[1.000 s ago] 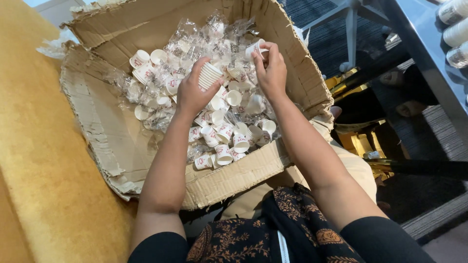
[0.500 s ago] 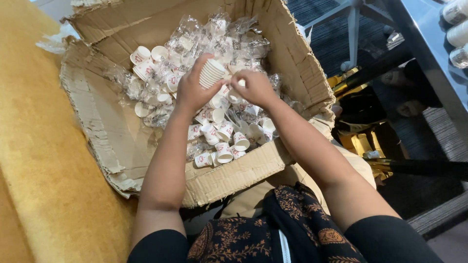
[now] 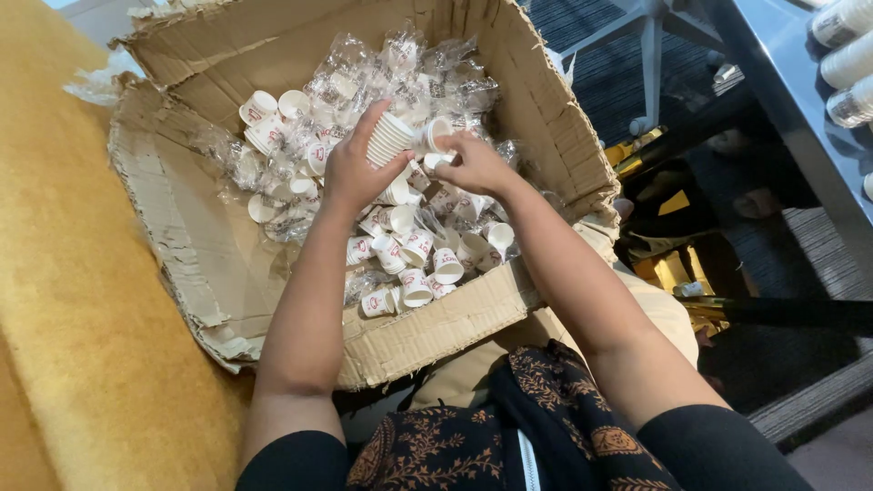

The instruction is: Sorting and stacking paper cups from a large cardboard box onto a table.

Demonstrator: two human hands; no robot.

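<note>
A torn cardboard box (image 3: 195, 245) lies open in front of me, filled with several small white paper cups (image 3: 414, 264) and crumpled clear plastic wrap (image 3: 427, 68). My left hand (image 3: 350, 173) grips a nested stack of white cups (image 3: 393, 136) held on its side above the pile. My right hand (image 3: 473, 165) holds a single white cup (image 3: 436, 135) right at the open end of that stack. Both hands hover over the middle of the box.
A yellow cushioned surface (image 3: 64, 300) lies to the left of the box. A dark table edge (image 3: 800, 118) with stacks of cups (image 3: 846, 55) runs along the right. White chair legs (image 3: 650, 41) stand on dark carpet beyond the box.
My right hand has come back from the far right side of the box to the stack in my left hand, bringing one cup with it. The left hand has stayed in place.
</note>
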